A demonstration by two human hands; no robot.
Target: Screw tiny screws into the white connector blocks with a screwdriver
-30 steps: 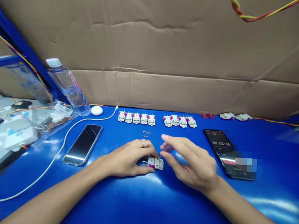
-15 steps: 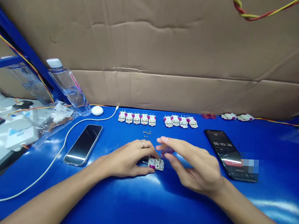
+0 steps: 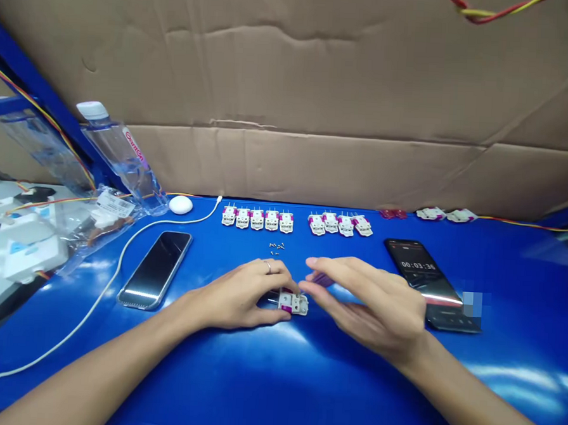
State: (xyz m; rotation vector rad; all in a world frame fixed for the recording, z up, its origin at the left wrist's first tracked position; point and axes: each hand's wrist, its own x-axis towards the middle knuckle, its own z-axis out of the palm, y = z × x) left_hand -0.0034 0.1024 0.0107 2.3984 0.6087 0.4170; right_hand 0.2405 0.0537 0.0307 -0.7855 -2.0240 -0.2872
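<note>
Pronged plug [image 3: 286, 303] — bottle [image 3: 118, 152] beyond, seemingly part-full

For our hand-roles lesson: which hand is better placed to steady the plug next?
Probably the left hand: its thumb and fingers flank the plug, while the right hand holds a purple object.

The small white plug [image 3: 300, 305] with magenta patches lay on the blue table [image 3: 265, 383], its prongs pointing left into the curve of your left hand [image 3: 248, 293], its other end toward your right hand [image 3: 372, 299]. There you held a purple object [image 3: 322, 279], mostly hidden by your fingers.
</note>
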